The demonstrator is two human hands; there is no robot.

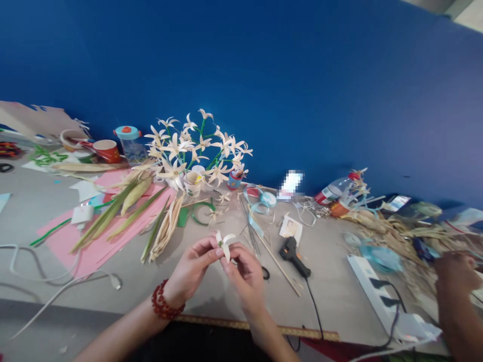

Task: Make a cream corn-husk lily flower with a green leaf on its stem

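Between my two hands, above the grey table, is a small cream flower [226,243] with narrow curled petals. My left hand [198,269], with a red bead bracelet on its wrist, pinches the flower from the left. My right hand [245,271] has its fingers closed on the flower's right side. Part of the flower is hidden behind the fingertips. Just beyond my hands lie loose petals [216,216] and a green tape roll [204,213]. A black glue gun [295,255] rests to the right of my right hand.
Behind stands a bunch of finished flowers [175,146] on green stems. Corn husks [132,201] lie on pink paper [113,251] at left. On the right are a power strip [372,291], a bottle [334,191] and another person's hand [458,274] by dried husks.
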